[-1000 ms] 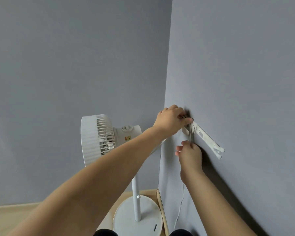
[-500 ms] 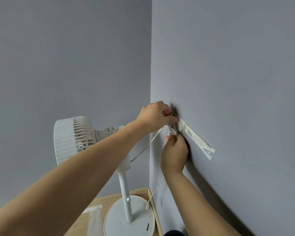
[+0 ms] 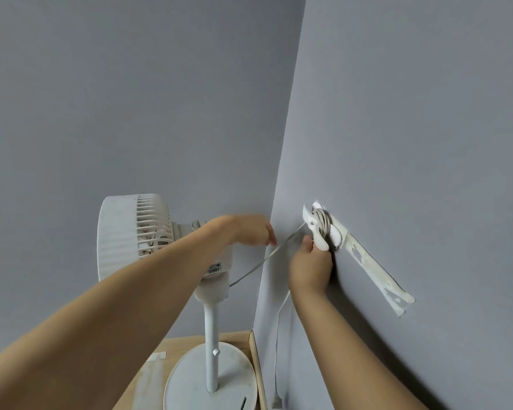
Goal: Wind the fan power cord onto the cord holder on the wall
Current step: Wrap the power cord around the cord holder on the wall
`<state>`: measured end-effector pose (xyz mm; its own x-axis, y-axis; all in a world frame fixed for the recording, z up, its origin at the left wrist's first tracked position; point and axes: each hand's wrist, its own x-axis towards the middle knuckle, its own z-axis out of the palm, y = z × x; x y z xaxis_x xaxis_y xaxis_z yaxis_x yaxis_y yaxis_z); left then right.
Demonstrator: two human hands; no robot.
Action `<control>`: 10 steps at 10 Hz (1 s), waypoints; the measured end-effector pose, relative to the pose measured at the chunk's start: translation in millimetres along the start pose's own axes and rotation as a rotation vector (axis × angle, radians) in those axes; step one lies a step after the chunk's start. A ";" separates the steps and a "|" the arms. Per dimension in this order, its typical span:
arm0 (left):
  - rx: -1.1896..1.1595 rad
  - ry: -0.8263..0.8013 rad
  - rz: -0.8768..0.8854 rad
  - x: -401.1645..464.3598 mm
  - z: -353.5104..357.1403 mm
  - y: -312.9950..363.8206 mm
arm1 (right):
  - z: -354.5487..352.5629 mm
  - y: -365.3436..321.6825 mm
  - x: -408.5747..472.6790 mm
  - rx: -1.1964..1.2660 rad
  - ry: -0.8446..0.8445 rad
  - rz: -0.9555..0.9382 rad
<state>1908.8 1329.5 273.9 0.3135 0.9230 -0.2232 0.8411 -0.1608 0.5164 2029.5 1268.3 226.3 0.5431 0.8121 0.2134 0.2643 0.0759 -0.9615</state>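
A white cord holder is fixed to the right wall, with several turns of the white power cord wound around its middle. My left hand, blurred, pinches the cord left of the holder; from there the cord slants down to the white fan. My right hand is closed just under the holder, thumb against its lower prong. It pins the cord there. The cord's free end hangs from under this hand down the wall.
A peeling white tape strip runs down-right from the holder on the wall. The fan's round base stands on a wooden floor in the corner where the two grey walls meet. The cord's end dangles near the floor.
My left hand has drawn away from the holder to the left, pulling a length of cord taut. My right hand stays under the holder. The view has shifted slightly.
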 end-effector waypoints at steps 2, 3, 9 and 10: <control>0.106 -0.145 -0.076 27.1 16.4 8.4 | 10.4 -3.4 12.9 0.243 -0.043 0.101; -0.023 -0.180 -0.144 40.7 20.9 -0.2 | 14.2 -5.3 16.6 0.304 -0.053 0.190; -0.353 0.322 0.128 13.5 -67.7 69.1 | -3.5 -7.1 -4.9 0.191 -0.346 0.360; -0.219 0.268 0.131 -6.3 -82.4 94.3 | -15.7 -22.8 -20.8 0.187 -0.472 0.369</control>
<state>1949.8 1337.4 392.2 0.2612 0.9630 0.0663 0.6783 -0.2320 0.6972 2024.7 1240.5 246.5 0.1500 0.9689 -0.1969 -0.0404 -0.1930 -0.9804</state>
